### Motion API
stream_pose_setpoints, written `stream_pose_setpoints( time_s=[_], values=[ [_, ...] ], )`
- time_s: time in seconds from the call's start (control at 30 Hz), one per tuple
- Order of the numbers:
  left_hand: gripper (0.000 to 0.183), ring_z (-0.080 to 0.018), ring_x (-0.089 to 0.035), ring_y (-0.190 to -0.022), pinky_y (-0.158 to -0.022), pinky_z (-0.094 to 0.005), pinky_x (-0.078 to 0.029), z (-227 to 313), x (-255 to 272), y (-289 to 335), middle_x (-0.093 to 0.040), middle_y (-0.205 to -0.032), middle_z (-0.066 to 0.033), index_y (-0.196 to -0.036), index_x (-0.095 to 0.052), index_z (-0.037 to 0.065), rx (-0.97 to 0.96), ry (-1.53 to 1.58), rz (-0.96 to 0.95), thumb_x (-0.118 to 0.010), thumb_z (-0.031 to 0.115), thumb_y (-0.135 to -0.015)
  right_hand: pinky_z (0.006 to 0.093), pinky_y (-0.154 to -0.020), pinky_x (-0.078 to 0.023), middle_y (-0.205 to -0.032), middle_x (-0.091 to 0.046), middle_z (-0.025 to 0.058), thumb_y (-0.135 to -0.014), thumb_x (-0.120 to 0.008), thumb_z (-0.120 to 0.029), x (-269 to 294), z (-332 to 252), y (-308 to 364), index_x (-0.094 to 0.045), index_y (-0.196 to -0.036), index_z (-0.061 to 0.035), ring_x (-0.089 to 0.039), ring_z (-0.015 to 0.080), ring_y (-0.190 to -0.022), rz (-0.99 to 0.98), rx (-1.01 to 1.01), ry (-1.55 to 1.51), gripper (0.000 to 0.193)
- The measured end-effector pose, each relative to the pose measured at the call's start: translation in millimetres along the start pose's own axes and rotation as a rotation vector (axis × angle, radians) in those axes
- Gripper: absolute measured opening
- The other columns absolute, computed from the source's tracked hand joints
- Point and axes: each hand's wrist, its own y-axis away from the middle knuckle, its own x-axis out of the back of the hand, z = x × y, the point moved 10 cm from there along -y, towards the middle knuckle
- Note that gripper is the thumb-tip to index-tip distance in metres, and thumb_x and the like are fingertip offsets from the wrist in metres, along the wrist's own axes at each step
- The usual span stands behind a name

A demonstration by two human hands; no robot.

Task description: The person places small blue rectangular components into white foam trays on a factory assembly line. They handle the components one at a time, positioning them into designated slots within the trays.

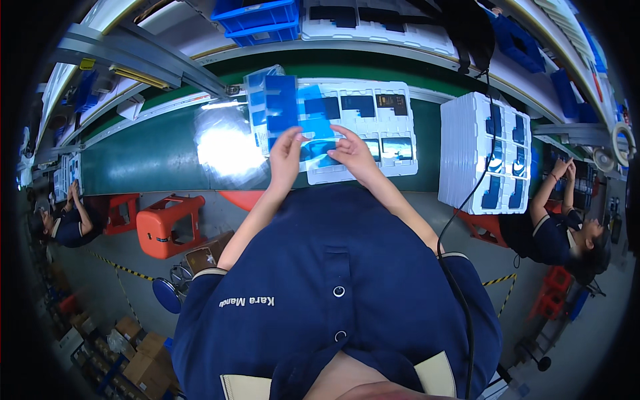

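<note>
My left hand [287, 157] is closed, thumb and fingers pinching the lower edge of a blue protective film sheet [281, 100] with a darker strip along it. A lighter see-through blue film [313, 113] spreads from there to the right, over part of a white plastic tray [407, 170]. At the right lower side of this film, my right hand [355, 155] has its fingertips curled on a small blue piece [325, 152]. Dark, flat rectangular parts, such as a dark panel [358, 105], lie in the tray's pockets. Film covers the tray's left pockets.
Clear plastic sheets [227, 150] glare at the left, on the green bench [133, 153]. A tall stack of white trays [460, 153] stands at the right, a black cable [477, 187] hanging before it. Blue bins [260, 23] sit on the shelf. Co-workers sit at both sides.
</note>
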Motion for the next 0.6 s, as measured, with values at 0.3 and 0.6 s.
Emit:
stream_pose_setpoints(
  time_s=[0.3,0.6],
  values=[
    [0.017,-0.0048,-0.057,-0.077,-0.069,-0.0191,-0.044,2,-51,19,-0.067,-0.083,-0.0048,-0.100,-0.060,-0.002,0.181,0.098,-0.140,-0.064,0.004,-0.084,0.0208,-0.073,-0.045,-0.093,-0.063,0.0051,-0.080,-0.067,-0.002,53,-23,10,-0.066,-0.091,0.0017,-0.057,0.0085,-0.082,0.108,-0.041,0.173,0.012],
    [0.020,-0.0041,-0.058,-0.064,-0.057,-0.0205,-0.043,15,-63,28,-0.065,-0.065,-0.0052,-0.067,-0.064,-0.001,0.110,-0.066,0.067,-0.070,0.013,-0.081,0.0232,-0.076,-0.042,-0.095,-0.060,0.0059,-0.079,-0.069,-0.007,74,-52,10,-0.067,-0.088,0.0036,-0.055,0.0113,-0.085,-0.005,0.001,0.157,0.014]
  ],
)
